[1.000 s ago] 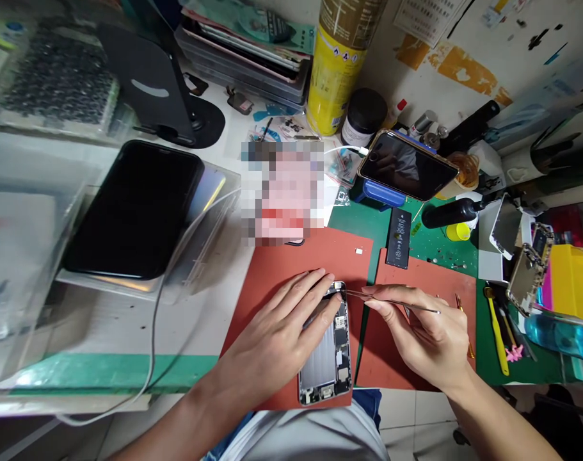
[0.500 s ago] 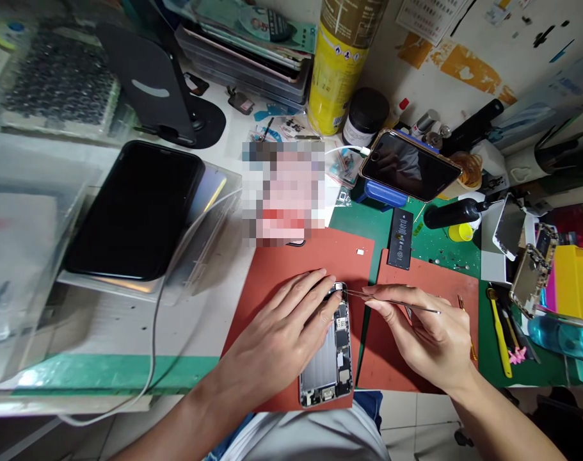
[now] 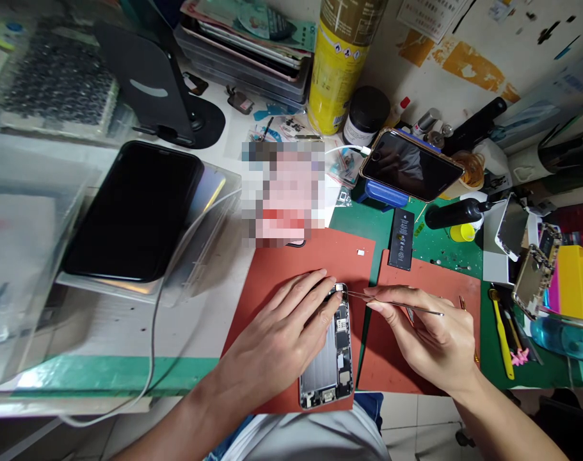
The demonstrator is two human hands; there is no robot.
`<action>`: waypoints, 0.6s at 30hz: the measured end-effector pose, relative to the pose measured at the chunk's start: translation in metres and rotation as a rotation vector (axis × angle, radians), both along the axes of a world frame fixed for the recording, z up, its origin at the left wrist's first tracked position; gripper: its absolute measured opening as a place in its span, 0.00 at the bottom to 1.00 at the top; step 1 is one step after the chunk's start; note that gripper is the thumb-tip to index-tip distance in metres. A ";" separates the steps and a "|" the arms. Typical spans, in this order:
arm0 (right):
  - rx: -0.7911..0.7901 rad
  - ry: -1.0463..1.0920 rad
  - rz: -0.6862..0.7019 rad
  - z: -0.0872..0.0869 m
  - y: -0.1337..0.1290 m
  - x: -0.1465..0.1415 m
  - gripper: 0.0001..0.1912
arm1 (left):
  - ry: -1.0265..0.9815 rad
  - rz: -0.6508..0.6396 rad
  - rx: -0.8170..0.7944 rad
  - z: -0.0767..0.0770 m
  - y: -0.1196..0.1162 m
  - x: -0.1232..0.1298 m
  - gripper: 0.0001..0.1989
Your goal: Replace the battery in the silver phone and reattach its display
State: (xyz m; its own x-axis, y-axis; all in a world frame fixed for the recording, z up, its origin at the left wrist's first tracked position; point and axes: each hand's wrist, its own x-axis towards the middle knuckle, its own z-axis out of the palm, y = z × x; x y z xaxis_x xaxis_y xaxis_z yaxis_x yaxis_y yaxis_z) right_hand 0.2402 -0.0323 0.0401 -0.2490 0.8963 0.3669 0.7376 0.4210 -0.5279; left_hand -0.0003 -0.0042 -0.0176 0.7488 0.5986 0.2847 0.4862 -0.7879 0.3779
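A single wide view is supplied by a head-worn camera. The lens is directed forward and down across the surface (image 3: 202,323). The hands (image 3: 281,339) are viewed from above and behind, at close range, below the centre. The forearms (image 3: 185,410) and clothing (image 3: 315,438) are cut by the lower edge; the wall (image 3: 516,54) is included at upper right.

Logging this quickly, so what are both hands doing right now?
Left hand: open, laid over the opened phone.
Right hand: closed, holding tweezers at the phone's far end.
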 end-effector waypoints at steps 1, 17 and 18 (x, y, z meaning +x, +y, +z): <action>-0.009 -0.005 -0.002 0.000 0.000 0.000 0.10 | -0.001 0.000 -0.001 0.000 0.000 0.000 0.21; -0.013 0.026 -0.006 0.007 0.000 0.000 0.12 | -0.005 -0.008 -0.014 0.000 0.001 -0.001 0.21; -0.022 0.039 -0.023 0.010 -0.004 0.002 0.12 | -0.005 -0.010 -0.014 0.000 0.002 -0.001 0.22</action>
State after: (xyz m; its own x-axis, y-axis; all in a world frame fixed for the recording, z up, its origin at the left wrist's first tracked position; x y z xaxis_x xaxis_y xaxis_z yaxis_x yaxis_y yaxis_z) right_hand 0.2423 -0.0359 0.0501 -0.2144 0.9095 0.3563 0.7254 0.3925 -0.5655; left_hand -0.0013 -0.0027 -0.0173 0.7537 0.5947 0.2798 0.4761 -0.7875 0.3914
